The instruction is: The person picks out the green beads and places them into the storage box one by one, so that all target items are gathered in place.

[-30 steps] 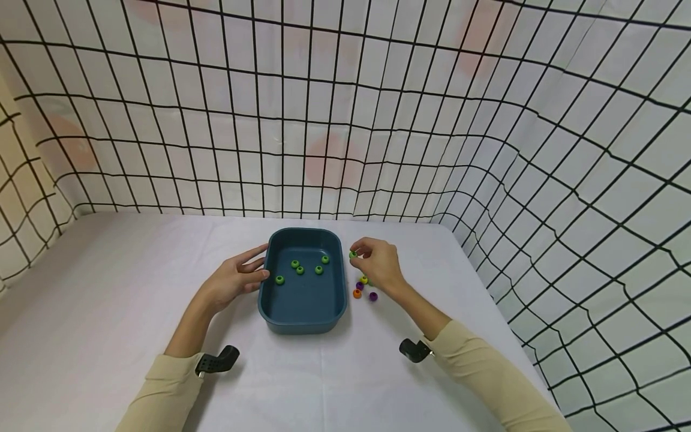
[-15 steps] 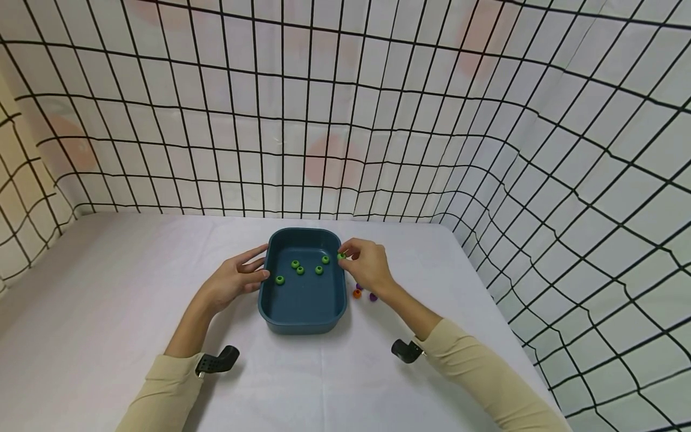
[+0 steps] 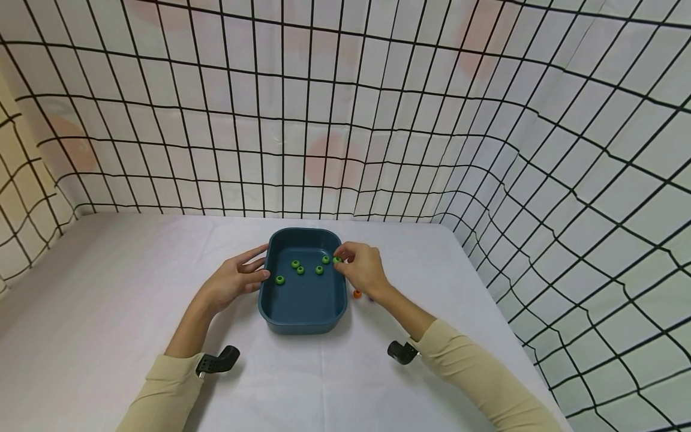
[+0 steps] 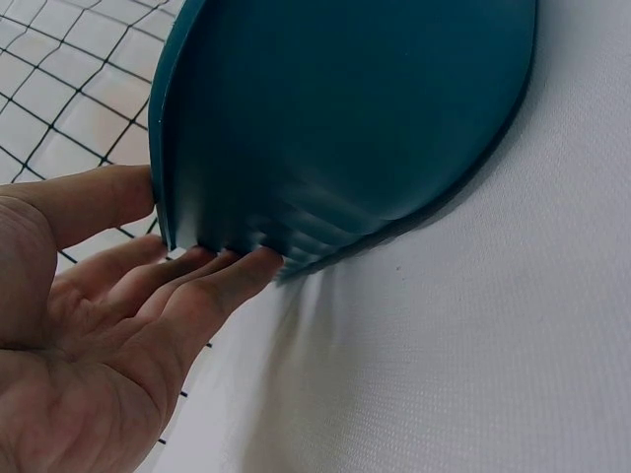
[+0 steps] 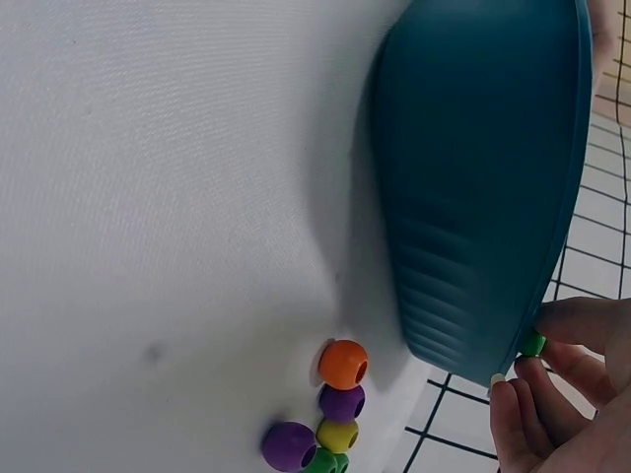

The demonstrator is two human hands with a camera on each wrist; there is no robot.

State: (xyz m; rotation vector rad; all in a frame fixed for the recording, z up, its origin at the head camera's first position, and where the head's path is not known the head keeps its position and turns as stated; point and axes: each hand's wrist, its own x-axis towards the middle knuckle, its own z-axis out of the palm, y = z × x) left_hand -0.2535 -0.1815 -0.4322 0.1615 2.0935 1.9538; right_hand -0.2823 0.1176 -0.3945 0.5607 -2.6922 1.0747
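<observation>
A blue-teal bin [image 3: 303, 303] stands on the white cloth with several green beads [image 3: 300, 270] on its floor. The left hand [image 3: 231, 282] rests against its left wall; in the left wrist view the thumb is at the rim and the straight fingers [image 4: 212, 296] touch the outside. At the right rim the right hand [image 3: 361, 267] pinches a green bead [image 5: 533, 344] between thumb and fingers. Outside the bin, in the right wrist view, lie an orange bead [image 5: 343, 365], purple beads [image 5: 289, 446], a yellow bead [image 5: 337, 436] and green ones [image 5: 321, 461], partly cut off.
White cloth [image 3: 324, 378] covers the table. Black wire mesh [image 3: 324, 126] with white sheeting behind it rises at the back and both sides. A black wrist camera [image 3: 218, 360] sticks out by the left sleeve, another [image 3: 402, 353] by the right.
The right hand has moved left with its green bead, from beside the bin to the right rim. The left hand and the bin have stayed in place.
</observation>
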